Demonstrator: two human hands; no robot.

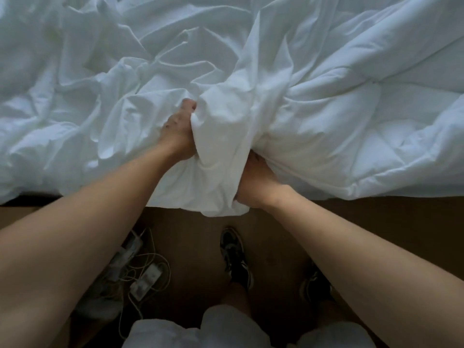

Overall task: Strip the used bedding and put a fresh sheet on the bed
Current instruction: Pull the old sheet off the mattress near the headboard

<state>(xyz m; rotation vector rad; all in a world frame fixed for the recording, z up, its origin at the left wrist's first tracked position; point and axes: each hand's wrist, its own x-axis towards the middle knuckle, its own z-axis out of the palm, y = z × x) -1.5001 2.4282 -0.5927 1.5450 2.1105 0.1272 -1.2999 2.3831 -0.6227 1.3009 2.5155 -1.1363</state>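
Hanging toward the floor, where a power strip and a shoe are lying, a bunch of white bedding is being gripped by the left hand, fingers curled into it, and by the right hand, closed on it from below, while a quilted duvet is lying beyond on the right.

A brown floor is showing at the bottom, and it is looking dim. A big bed is filling the top, with its edge running from left to right. On the floor to the left, a white power strip is lying flat, and thin white cords are curling around it. Soft, pale light is falling on the bed.
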